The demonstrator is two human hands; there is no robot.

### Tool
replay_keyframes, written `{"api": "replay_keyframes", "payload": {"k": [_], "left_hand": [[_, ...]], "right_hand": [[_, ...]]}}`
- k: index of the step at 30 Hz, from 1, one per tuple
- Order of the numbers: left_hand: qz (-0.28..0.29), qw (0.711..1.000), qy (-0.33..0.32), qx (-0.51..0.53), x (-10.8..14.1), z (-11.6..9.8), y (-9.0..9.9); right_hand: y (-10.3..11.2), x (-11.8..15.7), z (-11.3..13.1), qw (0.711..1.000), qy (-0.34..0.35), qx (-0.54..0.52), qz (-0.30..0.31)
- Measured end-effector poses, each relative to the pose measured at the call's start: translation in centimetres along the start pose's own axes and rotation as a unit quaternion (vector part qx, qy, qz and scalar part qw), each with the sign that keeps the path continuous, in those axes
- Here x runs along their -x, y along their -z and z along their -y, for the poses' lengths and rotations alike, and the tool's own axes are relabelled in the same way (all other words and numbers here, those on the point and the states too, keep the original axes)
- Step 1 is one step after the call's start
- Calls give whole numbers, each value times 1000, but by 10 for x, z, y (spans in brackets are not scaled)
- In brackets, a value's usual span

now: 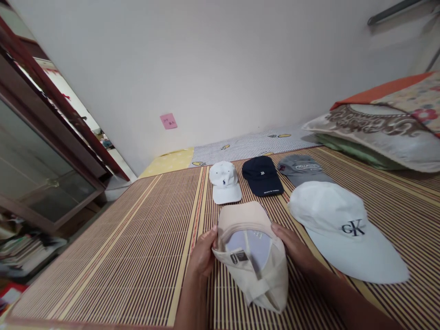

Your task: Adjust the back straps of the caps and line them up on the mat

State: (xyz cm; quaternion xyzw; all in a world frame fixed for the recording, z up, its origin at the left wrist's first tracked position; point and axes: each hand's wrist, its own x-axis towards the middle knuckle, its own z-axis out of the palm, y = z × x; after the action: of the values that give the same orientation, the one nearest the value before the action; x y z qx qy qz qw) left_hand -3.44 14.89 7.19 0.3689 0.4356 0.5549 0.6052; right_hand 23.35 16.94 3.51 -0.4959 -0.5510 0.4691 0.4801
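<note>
Between my two hands is a cream baseball cap (245,215), tipped so its inside and back strap face me and its brim points away. My left hand (202,252) grips its left edge near the brim, the fingers partly hidden. On the opposite edge my right hand (290,243) holds it with the thumb on top. Just beyond it lie a white cap (225,181) with a small dark emblem and a navy cap (263,176). A grey cap (302,169) rests to their right. Close to my right arm sits a large white cap (333,220) with dark letters.
Everything lies on a striped bamboo mat (137,247). Pillows (374,133) are piled at the far right, against the wall (240,68). A pink note (168,121) is stuck on that wall. A glass-fronted cabinet (44,183) stands at the left, beyond the mat's edge.
</note>
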Motion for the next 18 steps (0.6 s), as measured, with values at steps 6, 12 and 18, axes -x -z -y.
{"api": "replay_keyframes", "payload": {"k": [6,12,18], "left_hand": [[30,999,14,-36,3,-4,4],[96,994,16,-52,10,-13,12],[138,989,8,-48,14,-18,10]], "right_hand": [[-2,3,8,1000,-1,3,1],[-4,4,26,999,31,-11,35],[1,-2,-5,1000,16,5,-8]]}}
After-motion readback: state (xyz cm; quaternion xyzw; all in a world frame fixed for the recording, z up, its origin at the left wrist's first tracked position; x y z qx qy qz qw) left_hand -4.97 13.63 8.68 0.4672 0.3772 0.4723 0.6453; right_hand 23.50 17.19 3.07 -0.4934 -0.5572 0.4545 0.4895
